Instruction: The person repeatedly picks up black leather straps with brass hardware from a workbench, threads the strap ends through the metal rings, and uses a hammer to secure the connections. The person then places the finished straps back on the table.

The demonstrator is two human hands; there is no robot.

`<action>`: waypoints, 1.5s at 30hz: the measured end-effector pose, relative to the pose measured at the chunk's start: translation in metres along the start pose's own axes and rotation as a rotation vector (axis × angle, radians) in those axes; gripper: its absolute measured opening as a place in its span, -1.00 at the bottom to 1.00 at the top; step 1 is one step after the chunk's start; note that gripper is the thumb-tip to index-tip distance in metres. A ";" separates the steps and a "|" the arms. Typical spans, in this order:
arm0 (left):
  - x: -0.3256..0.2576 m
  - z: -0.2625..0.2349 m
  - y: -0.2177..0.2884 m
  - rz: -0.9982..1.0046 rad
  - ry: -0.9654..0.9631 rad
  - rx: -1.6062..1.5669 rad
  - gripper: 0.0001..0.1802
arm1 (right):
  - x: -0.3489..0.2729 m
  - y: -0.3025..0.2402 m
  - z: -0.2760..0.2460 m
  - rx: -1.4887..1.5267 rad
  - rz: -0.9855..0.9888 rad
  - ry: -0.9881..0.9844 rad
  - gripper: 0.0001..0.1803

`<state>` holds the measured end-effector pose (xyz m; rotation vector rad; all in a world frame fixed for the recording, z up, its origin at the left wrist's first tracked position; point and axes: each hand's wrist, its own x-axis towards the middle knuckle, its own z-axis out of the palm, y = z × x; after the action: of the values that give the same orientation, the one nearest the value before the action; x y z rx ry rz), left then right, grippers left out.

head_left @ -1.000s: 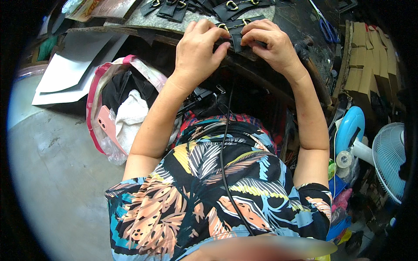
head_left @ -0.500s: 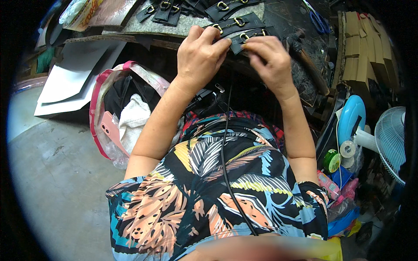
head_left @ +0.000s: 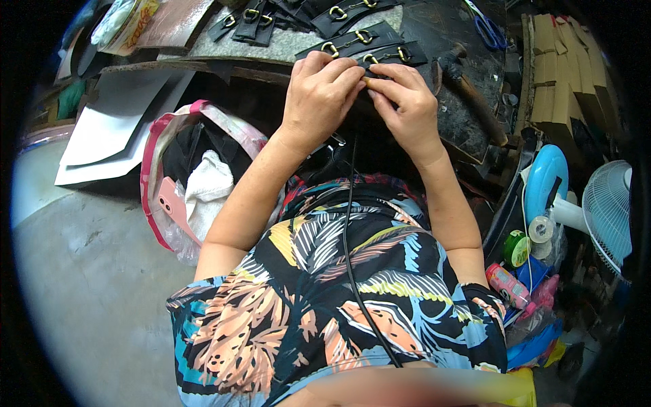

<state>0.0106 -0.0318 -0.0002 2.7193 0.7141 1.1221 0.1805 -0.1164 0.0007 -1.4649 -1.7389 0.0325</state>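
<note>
A black leather strap with a gold-coloured metal bit (head_left: 403, 54) lies at the near edge of the workbench, its near left end hidden behind my fingers. My left hand (head_left: 320, 95) is closed, fingertips pinched at that end. Thumb and forefinger of my right hand (head_left: 405, 107) pinch at the same spot, touching the left fingertips. Whatever small part sits between them is hidden. Just beyond lies a second black strap with gold hardware (head_left: 348, 45). More straps of the same kind (head_left: 256, 28) are spread over a pale stone slab (head_left: 285, 51).
A hammer (head_left: 478, 108) rests on the bench to the right, with blue-handled scissors (head_left: 489, 30) behind it. White sheets (head_left: 112, 129) and a bag (head_left: 152, 190) holding a cloth and a pink phone are at left. Cardboard pieces (head_left: 559, 81) and a fan (head_left: 603, 214) stand at right.
My right hand has moved left and in toward my left hand, so the fingertips now meet at the strap's near end. The strap's gold bit shows more clearly beyond them.
</note>
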 end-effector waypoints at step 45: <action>0.026 0.021 -0.009 -0.099 0.020 -0.235 -0.81 | 0.049 0.063 -0.032 0.292 0.324 -0.358 -0.73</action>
<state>0.0380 -0.0101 -0.0011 2.4543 0.6657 1.1342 0.2518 -0.0711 0.0170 -1.5688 -1.6611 0.7288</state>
